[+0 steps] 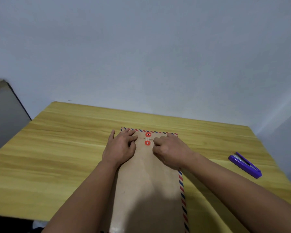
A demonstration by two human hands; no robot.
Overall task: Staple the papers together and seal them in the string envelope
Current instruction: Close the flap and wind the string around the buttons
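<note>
Pinching the thin string (151, 139) in its grip, the right hand (170, 151) sits just beside two red discs (147, 138). Left hand (120, 145) presses the envelope (148, 185) flat, fingers loosely spread; purple stapler (244, 164) lies well apart on the tabletop (57, 148)

Two bare forearms enter from the near edge of the picture, with no sleeves, watch or rings visible on either. The left hand (120, 147) and the right hand (170, 153) wear no gloves. At the very bottom, near the left elbow, a small dark beaded band or cord shows, too cropped to identify.
</note>
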